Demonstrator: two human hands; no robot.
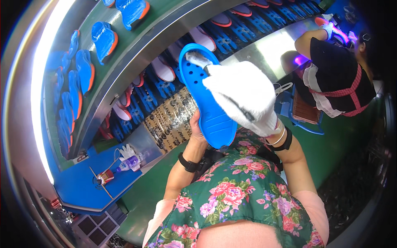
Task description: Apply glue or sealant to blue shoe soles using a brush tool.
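My bare left hand (197, 126) is closed around the lower left edge of a blue shoe sole (213, 109), which is tilted up in front of my apron. Several dark round holes dot the sole's upper half. My right hand (244, 95), in a white knit glove, curls around a brush. The brush's pale bristles (197, 60) lie against the inner face of the sole near its top end. Most of the brush handle is hidden by the glove. The fingers of my left hand behind the sole are out of sight.
Blue soles with orange edges (103, 41) lie on a green upper belt. Below it, a rack (149, 91) carries white-and-pink shoe parts. A blue table (78, 184) at left holds a purple-labelled bottle (129, 163). At right, a co-worker (335, 70) handles a shoe piece beside a blue-framed basket (306, 109).
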